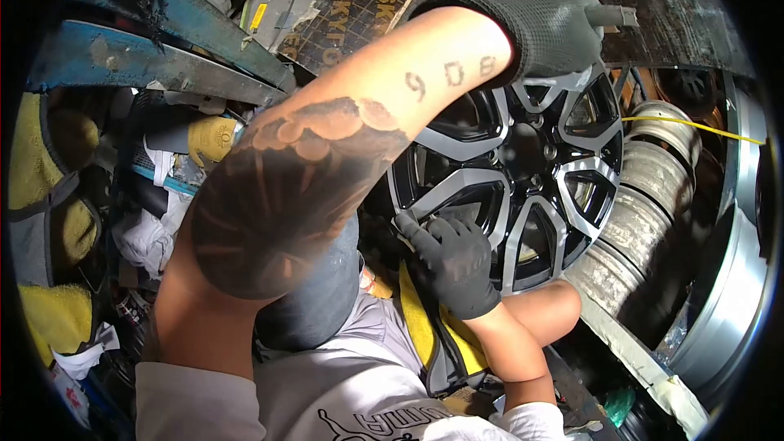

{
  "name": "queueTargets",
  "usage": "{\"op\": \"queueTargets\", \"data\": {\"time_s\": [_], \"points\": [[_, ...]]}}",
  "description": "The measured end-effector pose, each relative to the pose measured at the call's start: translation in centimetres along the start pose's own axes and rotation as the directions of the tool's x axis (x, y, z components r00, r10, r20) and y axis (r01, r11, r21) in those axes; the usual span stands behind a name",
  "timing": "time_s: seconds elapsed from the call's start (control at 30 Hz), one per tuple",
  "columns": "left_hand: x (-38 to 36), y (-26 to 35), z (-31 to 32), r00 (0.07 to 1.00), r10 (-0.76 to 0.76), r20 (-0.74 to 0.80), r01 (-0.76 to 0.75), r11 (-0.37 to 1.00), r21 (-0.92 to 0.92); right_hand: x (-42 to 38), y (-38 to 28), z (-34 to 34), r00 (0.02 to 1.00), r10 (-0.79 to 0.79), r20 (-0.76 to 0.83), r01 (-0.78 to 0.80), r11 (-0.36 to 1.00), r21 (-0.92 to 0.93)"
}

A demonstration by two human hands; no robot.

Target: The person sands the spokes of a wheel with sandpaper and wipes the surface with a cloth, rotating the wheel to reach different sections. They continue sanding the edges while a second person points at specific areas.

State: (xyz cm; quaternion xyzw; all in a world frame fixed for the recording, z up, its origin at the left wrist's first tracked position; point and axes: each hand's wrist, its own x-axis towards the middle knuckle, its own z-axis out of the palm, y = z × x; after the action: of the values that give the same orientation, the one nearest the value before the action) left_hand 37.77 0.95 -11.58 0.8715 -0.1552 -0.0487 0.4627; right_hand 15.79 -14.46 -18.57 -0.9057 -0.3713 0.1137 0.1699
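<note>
A black and silver alloy wheel (531, 147) stands face toward me, with several split spokes around a dark center. My left hand (555, 24), in a black glove, is over the wheel's top edge at the end of a tattooed forearm. A grey stub (612, 15) juts out to the right of that hand, and a whitish patch shows just below it. Its other fingers are hidden behind the glove's back. My right hand (457, 261), also black-gloved, is closed on the wheel's lower left edge, fingertips at the lip.
Stacked worn metal wheels (633, 204) lie on the right beside a silver rim (727, 302). A blue metal frame (163, 61) is at upper left, above crumpled white cloths (155, 237). Yellow and grey cloths (53, 229) hang far left. Printed board (347, 16) lies behind.
</note>
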Motion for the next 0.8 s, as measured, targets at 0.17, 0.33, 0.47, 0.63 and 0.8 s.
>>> {"op": "queueTargets", "data": {"time_s": [0.17,0.33,0.47,0.63,0.8], "points": [[-0.2,0.3,0.0,0.999,0.010,0.032,-0.011,1.000,0.024,0.2,-0.5,0.6,0.999,0.006,-0.050,-0.007,1.000,-0.018],[-0.3,0.6,-0.4,0.997,-0.010,0.073,0.005,0.997,0.072,0.5,-0.7,0.7,0.998,0.048,-0.046,-0.046,0.998,0.038],[-2.4,1.6,-2.8,0.997,0.079,-0.026,-0.082,0.989,-0.124,0.6,-0.6,0.6,0.998,0.035,-0.050,-0.034,0.999,0.013],[-0.5,-0.3,0.0,0.931,0.359,-0.067,-0.352,0.931,0.093,0.7,0.8,-1.7,0.961,0.146,-0.236,-0.062,0.942,0.330],[-0.4,0.5,1.1,0.772,0.614,-0.163,-0.571,0.783,0.246,-6.7,3.4,-8.4,0.952,0.307,0.008,-0.252,0.767,0.590]]}}
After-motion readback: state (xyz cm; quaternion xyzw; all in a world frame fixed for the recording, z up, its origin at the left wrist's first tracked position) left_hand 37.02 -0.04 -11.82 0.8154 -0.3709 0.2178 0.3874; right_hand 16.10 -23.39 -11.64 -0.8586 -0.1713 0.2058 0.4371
